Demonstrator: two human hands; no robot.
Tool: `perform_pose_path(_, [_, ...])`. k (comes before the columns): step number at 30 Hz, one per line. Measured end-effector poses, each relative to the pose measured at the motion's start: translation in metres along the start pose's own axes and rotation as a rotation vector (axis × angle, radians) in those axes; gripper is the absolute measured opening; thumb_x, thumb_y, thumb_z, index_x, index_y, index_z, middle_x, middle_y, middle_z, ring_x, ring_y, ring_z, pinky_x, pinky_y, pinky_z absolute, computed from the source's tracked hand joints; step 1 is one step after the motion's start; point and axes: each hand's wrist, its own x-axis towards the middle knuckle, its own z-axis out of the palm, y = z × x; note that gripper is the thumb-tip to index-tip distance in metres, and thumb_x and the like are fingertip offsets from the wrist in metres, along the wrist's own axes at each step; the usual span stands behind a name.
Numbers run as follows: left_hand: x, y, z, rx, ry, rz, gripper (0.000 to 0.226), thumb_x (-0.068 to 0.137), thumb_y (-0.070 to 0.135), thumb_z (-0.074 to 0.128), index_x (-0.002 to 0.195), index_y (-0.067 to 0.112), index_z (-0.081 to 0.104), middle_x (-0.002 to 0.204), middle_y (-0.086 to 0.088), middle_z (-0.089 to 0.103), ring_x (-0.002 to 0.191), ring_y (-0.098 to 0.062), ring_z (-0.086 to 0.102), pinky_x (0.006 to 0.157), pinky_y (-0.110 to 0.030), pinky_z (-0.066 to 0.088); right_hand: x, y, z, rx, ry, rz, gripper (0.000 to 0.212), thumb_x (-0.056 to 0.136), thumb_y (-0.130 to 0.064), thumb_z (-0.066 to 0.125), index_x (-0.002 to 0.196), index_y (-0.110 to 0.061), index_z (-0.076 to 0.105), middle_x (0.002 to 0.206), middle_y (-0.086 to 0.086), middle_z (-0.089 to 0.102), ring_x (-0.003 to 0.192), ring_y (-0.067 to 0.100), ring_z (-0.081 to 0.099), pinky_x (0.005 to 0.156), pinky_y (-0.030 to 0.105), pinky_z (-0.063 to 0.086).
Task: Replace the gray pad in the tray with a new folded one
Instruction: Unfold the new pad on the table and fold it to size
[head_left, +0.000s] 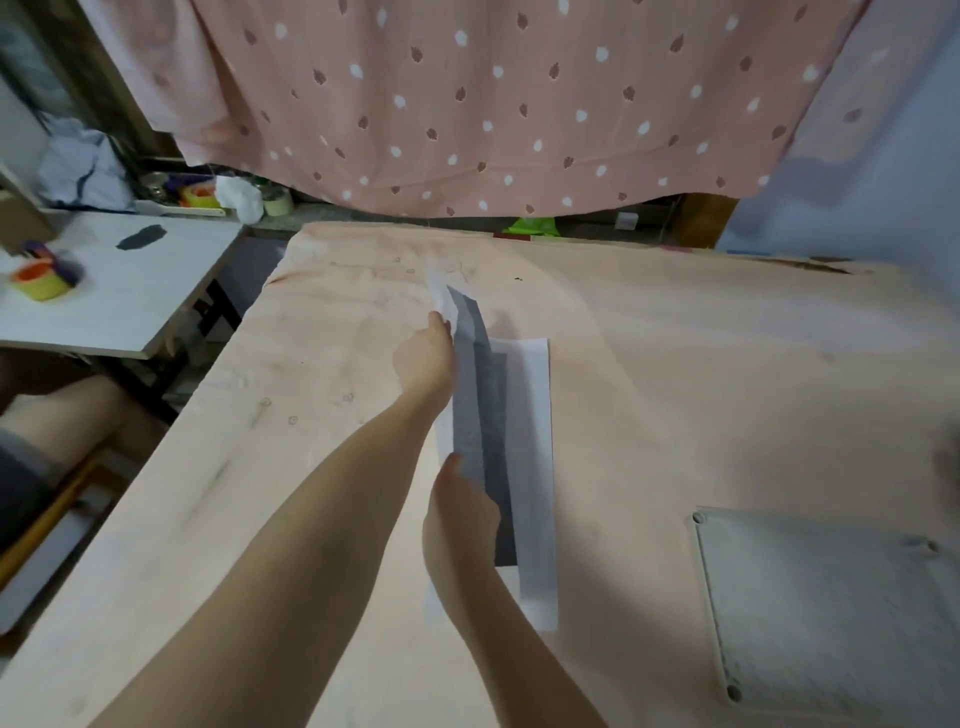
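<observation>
A pink dotted curtain (467, 104) hangs across the back, its upper part cut off by the frame. Below it a broad desk (675, 364) covered in peach cloth fills most of the view. At lower right lies the pale tray (810, 597), its near and right sides running out of frame, so its contents cannot be made out fully. At left stands a white side table (130, 296) carrying a roll of tape (40, 280), blurred. In the middle of the desk lies the long gray pad (480, 415) with white margins, partly folded lengthwise: its left side is lifted and turned toward the right, while a white strip lies flat on the cloth along the right. The left hand (426, 358) reaches to the far end of the lifted edge, its fingers hidden behind the pad, pinching the white border there. The right hand (460, 514) holds the near part of the same edge; its fingers also lie behind the material, closed on it, so the exact grip is hard to see. The pad is well apart from the tray.
</observation>
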Motion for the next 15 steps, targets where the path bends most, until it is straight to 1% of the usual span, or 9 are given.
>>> perform_pose_path(1, [0.004, -0.006, -0.002, 0.019, 0.005, 0.004, 0.024, 0.102, 0.018, 0.025, 0.111, 0.005, 0.043, 0.09, -0.013, 0.065, 0.07, -0.031, 0.054, 0.051, -0.032, 0.029, -0.001, -0.006, 0.0, 0.069, 0.009, 0.022, 0.055, 0.098, -0.014, 0.047, 0.144, -0.003, 0.02, 0.137, 0.014, 0.047, 0.121, 0.027, 0.053, 0.095, 0.031, 0.046])
perform_pose_path(2, [0.008, -0.012, -0.003, 0.03, 0.016, 0.015, 0.025, 0.103, 0.019, 0.024, 0.11, 0.005, 0.044, 0.091, -0.015, 0.066, 0.075, -0.033, 0.058, 0.054, -0.033, 0.031, -0.002, -0.014, 0.0, 0.091, 0.011, 0.02, 0.052, 0.097, -0.012, 0.048, 0.141, -0.003, 0.023, 0.134, 0.013, 0.049, 0.118, 0.026, 0.054, 0.093, 0.031, 0.047])
perform_pose_path(5, [0.013, -0.03, -0.01, 0.037, 0.02, 0.034, 0.03, 0.104, 0.023, 0.022, 0.109, 0.004, 0.045, 0.094, -0.017, 0.065, 0.084, -0.035, 0.06, 0.058, -0.035, 0.032, -0.003, -0.033, 0.008, 0.14, 0.073, -0.011, 0.038, 0.096, -0.01, 0.049, 0.131, -0.006, 0.034, 0.127, 0.011, 0.053, 0.111, 0.023, 0.057, 0.086, 0.03, 0.05])
perform_pose_path(8, [0.018, -0.054, -0.02, 0.047, 0.031, 0.066, 0.032, 0.104, 0.024, 0.022, 0.109, 0.004, 0.045, 0.097, -0.018, 0.065, 0.088, -0.035, 0.06, 0.061, -0.035, 0.032, 0.0, -0.056, 0.017, 0.1, 0.06, -0.023, 0.036, 0.096, -0.007, 0.046, 0.129, -0.005, 0.035, 0.12, 0.01, 0.057, 0.103, 0.024, 0.061, 0.079, 0.031, 0.05])
perform_pose_path(10, [0.022, -0.074, -0.025, 0.042, 0.02, 0.085, 0.032, 0.104, 0.025, 0.022, 0.112, 0.004, 0.045, 0.098, -0.018, 0.065, 0.089, -0.036, 0.06, 0.062, -0.036, 0.032, 0.002, -0.075, 0.023, 0.082, 0.037, -0.013, 0.037, 0.095, -0.005, 0.046, 0.13, -0.004, 0.033, 0.116, 0.011, 0.059, 0.101, 0.025, 0.062, 0.078, 0.032, 0.05])
perform_pose_path(13, [0.034, -0.105, -0.027, -0.039, -0.041, 0.117, 0.03, 0.103, 0.026, 0.025, 0.111, 0.004, 0.044, 0.098, -0.019, 0.063, 0.088, -0.036, 0.058, 0.061, -0.035, 0.033, 0.008, -0.106, 0.033, 0.091, 0.01, 0.003, 0.041, 0.093, 0.0, 0.046, 0.131, -0.004, 0.032, 0.111, 0.012, 0.062, 0.097, 0.026, 0.063, 0.077, 0.033, 0.049])
perform_pose_path(15, [0.043, -0.126, -0.024, -0.094, -0.094, 0.143, 0.027, 0.101, 0.024, 0.029, 0.109, 0.005, 0.046, 0.1, -0.018, 0.062, 0.088, -0.035, 0.056, 0.062, -0.034, 0.034, 0.015, -0.125, 0.041, 0.037, 0.0, -0.015, 0.043, 0.093, -0.001, 0.047, 0.133, -0.003, 0.03, 0.112, 0.013, 0.062, 0.098, 0.026, 0.063, 0.077, 0.032, 0.05])
